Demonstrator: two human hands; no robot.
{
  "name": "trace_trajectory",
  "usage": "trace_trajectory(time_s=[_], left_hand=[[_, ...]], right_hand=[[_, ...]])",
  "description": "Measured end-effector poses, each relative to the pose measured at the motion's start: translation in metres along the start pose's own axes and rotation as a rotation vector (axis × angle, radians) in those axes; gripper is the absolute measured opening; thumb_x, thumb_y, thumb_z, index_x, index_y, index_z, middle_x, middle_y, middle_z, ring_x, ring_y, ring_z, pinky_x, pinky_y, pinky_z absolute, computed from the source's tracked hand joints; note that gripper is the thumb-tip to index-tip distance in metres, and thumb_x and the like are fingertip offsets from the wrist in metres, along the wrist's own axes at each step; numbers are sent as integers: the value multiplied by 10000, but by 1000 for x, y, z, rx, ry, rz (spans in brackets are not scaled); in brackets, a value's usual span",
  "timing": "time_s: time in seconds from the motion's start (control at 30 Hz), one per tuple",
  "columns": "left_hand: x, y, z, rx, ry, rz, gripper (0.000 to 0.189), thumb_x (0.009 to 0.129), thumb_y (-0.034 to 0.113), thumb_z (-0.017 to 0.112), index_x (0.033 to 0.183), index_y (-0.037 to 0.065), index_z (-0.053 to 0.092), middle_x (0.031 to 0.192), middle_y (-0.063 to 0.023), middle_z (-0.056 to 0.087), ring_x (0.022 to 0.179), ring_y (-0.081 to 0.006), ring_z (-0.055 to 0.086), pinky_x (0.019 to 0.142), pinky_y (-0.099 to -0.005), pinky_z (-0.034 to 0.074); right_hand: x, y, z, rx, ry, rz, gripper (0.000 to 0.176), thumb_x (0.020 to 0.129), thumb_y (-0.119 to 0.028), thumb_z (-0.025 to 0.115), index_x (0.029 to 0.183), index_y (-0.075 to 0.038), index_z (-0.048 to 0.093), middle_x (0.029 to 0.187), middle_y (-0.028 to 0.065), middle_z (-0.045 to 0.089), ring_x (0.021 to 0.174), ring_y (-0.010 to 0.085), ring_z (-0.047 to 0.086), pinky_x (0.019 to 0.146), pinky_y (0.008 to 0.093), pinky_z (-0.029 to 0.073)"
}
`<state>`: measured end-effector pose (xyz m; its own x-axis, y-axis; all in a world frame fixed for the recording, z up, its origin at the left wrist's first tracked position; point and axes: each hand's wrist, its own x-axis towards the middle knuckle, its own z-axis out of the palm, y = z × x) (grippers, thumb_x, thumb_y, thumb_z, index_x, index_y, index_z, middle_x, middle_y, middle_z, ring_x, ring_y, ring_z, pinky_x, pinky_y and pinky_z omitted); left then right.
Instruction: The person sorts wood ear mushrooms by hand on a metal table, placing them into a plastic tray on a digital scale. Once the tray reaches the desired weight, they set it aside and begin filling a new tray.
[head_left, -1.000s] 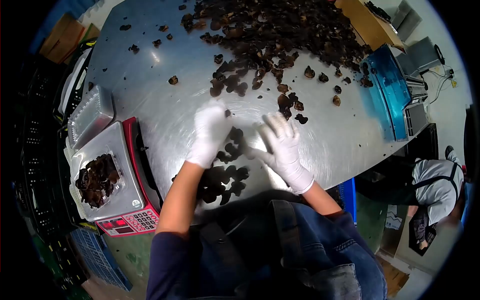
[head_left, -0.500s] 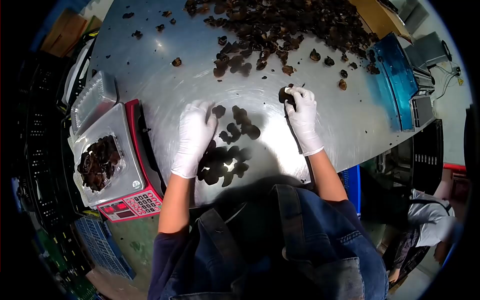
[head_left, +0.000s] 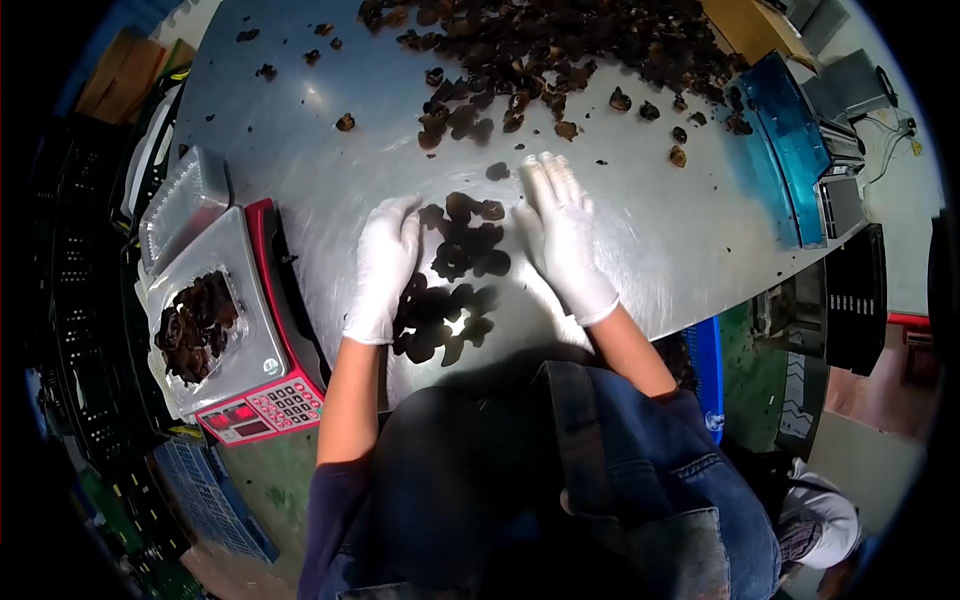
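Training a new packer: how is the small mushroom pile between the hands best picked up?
Probably by its outer edges, from both sides: the pile is loose, thin pieces spread flat on the table, with the left hand and right hand flat either side. Slide the hands inward and cup, rather than pinch from above.

I see a red scale [head_left: 258,350] at the left edge of the steel table [head_left: 650,240], carrying a clear tray of dark fungus [head_left: 197,325]. An empty clear tray [head_left: 185,205] sits just behind it. Big fungus heap [head_left: 560,40] on the far side, blue machine [head_left: 785,150] at right, blue crate [head_left: 205,495] below the scale.
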<state>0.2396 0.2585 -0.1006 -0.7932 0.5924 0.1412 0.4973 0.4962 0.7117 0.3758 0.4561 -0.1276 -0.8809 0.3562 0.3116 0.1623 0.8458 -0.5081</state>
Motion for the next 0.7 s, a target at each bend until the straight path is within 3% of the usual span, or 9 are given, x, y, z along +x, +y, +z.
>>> trace_trajectory(time_s=[0.07, 0.13, 0.27, 0.33, 0.4, 0.47, 0.53, 0.6, 0.7], left_hand=[[8, 7, 10, 20, 17, 36, 268, 860, 89, 554, 1086, -3, 665, 1079, -186, 657, 1054, -360, 600, 934, -433, 470], [18, 26, 18, 109, -28, 104, 255, 891, 74, 552, 1112, 9, 661, 1119, -169, 661, 1066, -343, 608, 949, -397, 474], [35, 36, 46, 119, -103, 391, 374, 906, 140, 538, 1246, -3, 598, 1282, -196, 592, 1185, -348, 547, 1044, -394, 418], [42, 47, 49, 143, -236, 297, 445, 910, 160, 530, 1324, -4, 538, 1376, -208, 521, 1270, -344, 483, 1096, -403, 370], [44, 50, 56, 319, -327, 427, 463, 914, 161, 527, 1344, -10, 512, 1423, -208, 475, 1314, -338, 437, 1107, -425, 356], [38, 63, 49, 372, -338, 445, 411, 916, 172, 536, 1299, 25, 567, 1404, -173, 501, 1326, -327, 422, 1093, -441, 364], [36, 91, 24, 396, -870, 304, 356, 909, 175, 558, 1242, 64, 615, 1380, -134, 524, 1323, -319, 425, 1076, -437, 370], [12, 67, 28, 255, -753, 413, 318, 899, 156, 573, 1198, 69, 639, 1340, -119, 549, 1281, -319, 463, 1051, -432, 391], [12, 63, 19, -25, -554, 464, 261, 882, 114, 596, 1127, 61, 668, 1248, -111, 602, 1182, -325, 537, 999, -419, 433]], right_hand=[[-9, 17, 7, -325, 17, 28, 627, 918, -308, 583, 1449, -40, 383, 1508, 175, 380, 1426, 306, 321, 1142, 545, 227], [-21, 16, -9, -344, -143, 26, 656, 949, -334, 529, 1488, -29, 311, 1551, 185, 304, 1458, 315, 253, 1158, 534, 198], [-108, 26, -92, -562, -335, 217, 699, 899, -347, 603, 1471, -37, 348, 1502, 160, 398, 1389, 321, 368, 1100, 513, 287], [-160, 50, -129, -771, -272, 432, 665, 831, -338, 660, 1395, -59, 446, 1421, 128, 474, 1307, 301, 442, 1030, 509, 338], [-169, 55, -158, -877, -373, 584, 591, 825, -352, 668, 1327, -80, 516, 1366, 113, 514, 1239, 292, 488, 1001, 504, 352], [-144, 52, -151, -677, -86, 452, 488, 846, -333, 655, 1279, -120, 579, 1290, 112, 568, 1171, 316, 530, 981, 483, 385], [-91, 44, -125, -464, 70, 311, 395, 843, -263, 651, 1207, -111, 633, 1186, 127, 630, 1118, 316, 572, 969, 453, 409], [-27, 37, -100, -238, 79, 232, 401, 837, -223, 651, 1216, -94, 620, 1196, 132, 622, 1122, 314, 562, 959, 431, 427], [43, 60, -45, -344, 176, 89, 459, 840, -240, 669, 1273, -115, 580, 1126, 130, 601, 1079, 307, 545, 916, 423, 424]])
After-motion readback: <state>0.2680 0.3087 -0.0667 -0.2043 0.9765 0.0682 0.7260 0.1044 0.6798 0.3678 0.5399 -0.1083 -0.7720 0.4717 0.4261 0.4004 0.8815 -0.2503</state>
